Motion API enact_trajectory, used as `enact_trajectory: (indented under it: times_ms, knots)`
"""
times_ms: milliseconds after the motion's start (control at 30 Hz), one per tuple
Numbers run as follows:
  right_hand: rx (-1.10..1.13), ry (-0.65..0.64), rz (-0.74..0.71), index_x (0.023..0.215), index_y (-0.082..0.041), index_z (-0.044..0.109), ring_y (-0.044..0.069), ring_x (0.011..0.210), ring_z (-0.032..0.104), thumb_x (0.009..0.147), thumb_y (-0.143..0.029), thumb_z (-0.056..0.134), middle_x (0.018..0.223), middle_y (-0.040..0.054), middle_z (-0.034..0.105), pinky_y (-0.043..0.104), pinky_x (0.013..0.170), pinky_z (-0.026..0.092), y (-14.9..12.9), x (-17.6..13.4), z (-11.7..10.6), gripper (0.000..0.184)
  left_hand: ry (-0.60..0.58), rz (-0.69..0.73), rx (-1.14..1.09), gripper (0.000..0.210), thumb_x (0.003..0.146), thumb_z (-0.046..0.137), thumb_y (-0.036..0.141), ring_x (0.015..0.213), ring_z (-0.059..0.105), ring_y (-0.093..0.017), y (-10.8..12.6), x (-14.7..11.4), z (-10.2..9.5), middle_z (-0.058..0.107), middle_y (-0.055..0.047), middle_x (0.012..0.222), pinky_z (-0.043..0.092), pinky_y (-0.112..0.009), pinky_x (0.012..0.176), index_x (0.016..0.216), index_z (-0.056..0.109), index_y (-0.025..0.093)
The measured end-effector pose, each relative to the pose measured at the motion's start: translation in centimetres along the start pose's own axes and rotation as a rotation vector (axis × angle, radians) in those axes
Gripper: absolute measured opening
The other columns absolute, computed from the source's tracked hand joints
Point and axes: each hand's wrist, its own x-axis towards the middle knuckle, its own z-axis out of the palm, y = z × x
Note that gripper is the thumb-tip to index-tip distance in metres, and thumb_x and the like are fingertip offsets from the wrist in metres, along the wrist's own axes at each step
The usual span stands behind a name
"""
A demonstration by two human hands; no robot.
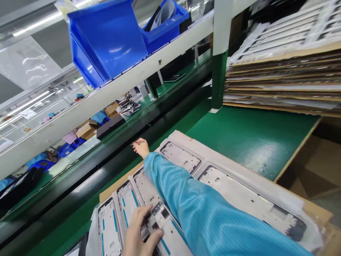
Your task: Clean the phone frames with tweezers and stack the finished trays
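My left hand (141, 231), low in the view, grips the edges of a phone middle frame (173, 233) with blue strips, thumb on its near face. The frame is tilted over the other frames, and its lower end runs out of view. My right hand (141, 147) reaches far forward in a blue sleeve (197, 202), past the edge of the layered sheet. Its fingers are pinched together on a tiny thin thing that I cannot make out. Beneath my arm, several phone frames lie in rows on a white liner (181, 137); a bare one (247, 199) is right of the sleeve.
A stack of cardboard sheets (282, 78) with frames on top stands at the right on the green bench (253, 142). A blue bin (106, 42) sits on the white rail (170, 57) above. Beyond run a dark belt (93, 185) and a distant person's blue sleeve (37, 159).
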Motion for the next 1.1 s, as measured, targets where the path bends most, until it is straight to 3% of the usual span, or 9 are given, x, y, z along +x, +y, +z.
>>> enact_trajectory:
  times_ms: [67, 167, 233, 367, 467, 567, 833, 967, 1100]
  knots:
    - [0.013, 0.003, 0.0, 0.121, -0.014, 0.062, 0.017, 0.093, 0.067, 0.1, -0.035, 0.063, 0.113, 0.0074, 0.066, 0.035, 0.08, 0.06, 0.1, 0.0, 0.1, 0.029, 0.016, 0.036, 0.027, 0.038, 0.08, 0.077, 0.039, 0.112, 0.065, -0.035, -0.1, -0.3, 0.3, 0.071, -0.013, 0.114, 0.051, -0.045, 0.099, 0.116, 0.075, 0.027]
    - [0.025, 0.011, -0.004, 0.12, -0.014, 0.062, 0.017, 0.092, 0.067, 0.1, -0.034, 0.063, 0.112, 0.007, 0.066, 0.034, 0.079, 0.061, 0.2, 0.1, 0.1, 0.028, -0.099, 0.168, 0.111, 0.044, 0.075, 0.082, 0.043, 0.106, 0.066, -0.036, 0.1, -0.7, 0.8, 0.072, -0.015, 0.11, 0.052, -0.047, 0.096, 0.116, 0.076, 0.027]
    - [0.026, 0.017, -0.003, 0.119, -0.014, 0.062, 0.016, 0.089, 0.067, 0.1, -0.034, 0.063, 0.109, 0.0065, 0.066, 0.032, 0.076, 0.061, 0.3, 0.2, 0.1, 0.027, -0.086, 0.224, 0.178, 0.037, 0.08, 0.077, 0.044, 0.109, 0.066, -0.036, 0.6, 0.4, 0.4, 0.071, -0.016, 0.115, 0.052, -0.048, 0.097, 0.113, 0.077, 0.028]
    - [0.024, 0.015, 0.006, 0.117, -0.014, 0.063, 0.015, 0.086, 0.067, 0.1, -0.034, 0.062, 0.107, 0.006, 0.066, 0.031, 0.074, 0.06, 0.4, 0.1, 0.0, 0.027, 0.054, 0.23, 0.266, 0.028, 0.096, 0.054, 0.037, 0.119, 0.061, -0.034, 1.4, 6.5, -1.3, 0.068, -0.016, 0.121, 0.044, -0.052, 0.107, 0.114, 0.072, 0.025]
    - [0.02, 0.004, 0.014, 0.12, -0.014, 0.062, 0.017, 0.091, 0.067, 0.1, -0.035, 0.063, 0.111, 0.0069, 0.066, 0.033, 0.078, 0.06, 0.1, -0.1, 0.0, 0.028, 0.059, 0.203, 0.314, 0.026, 0.094, 0.057, 0.034, 0.116, 0.061, -0.032, 0.8, 11.0, -1.4, 0.068, -0.014, 0.118, 0.042, -0.053, 0.107, 0.112, 0.069, 0.021]
    - [0.014, -0.001, 0.022, 0.121, -0.014, 0.062, 0.017, 0.093, 0.067, 0.1, -0.035, 0.063, 0.113, 0.0072, 0.066, 0.034, 0.08, 0.06, -0.2, -0.4, 0.0, 0.029, 0.088, 0.15, 0.349, 0.028, 0.091, 0.065, 0.039, 0.11, 0.061, -0.029, 0.2, 12.9, -0.5, 0.068, -0.01, 0.113, 0.043, -0.054, 0.103, 0.108, 0.068, 0.017]
    - [0.063, 0.033, 0.04, 0.121, -0.014, 0.061, 0.017, 0.092, 0.067, 0.1, -0.035, 0.063, 0.112, 0.0072, 0.066, 0.034, 0.079, 0.061, -0.4, 0.0, -0.3, 0.03, 0.301, 0.02, 0.105, 0.029, 0.093, 0.064, 0.046, 0.088, 0.061, -0.021, 2.5, 13.6, -0.7, 0.065, -0.004, 0.094, 0.05, -0.043, 0.085, 0.092, 0.065, 0.017]
    - [0.093, 0.06, 0.038, 0.121, -0.014, 0.062, 0.017, 0.091, 0.067, 0.1, -0.035, 0.063, 0.111, 0.0069, 0.066, 0.033, 0.077, 0.061, -0.5, 0.1, -0.6, 0.029, 0.377, -0.005, -0.223, 0.029, 0.078, 0.073, 0.043, 0.088, 0.063, -0.023, 4.5, 12.3, -3.1, 0.061, -0.001, 0.08, 0.052, -0.039, 0.081, 0.07, 0.058, 0.02]
    - [0.111, 0.083, 0.031, 0.119, -0.013, 0.062, 0.016, 0.087, 0.067, 0.1, -0.034, 0.063, 0.108, 0.0062, 0.066, 0.031, 0.075, 0.061, -0.5, -0.1, -0.6, 0.028, 0.449, -0.08, -0.563, 0.016, 0.064, 0.069, 0.032, 0.105, 0.068, -0.032, 4.9, 8.6, -6.8, 0.071, -0.005, 0.093, 0.056, -0.043, 0.089, 0.074, 0.064, 0.021]
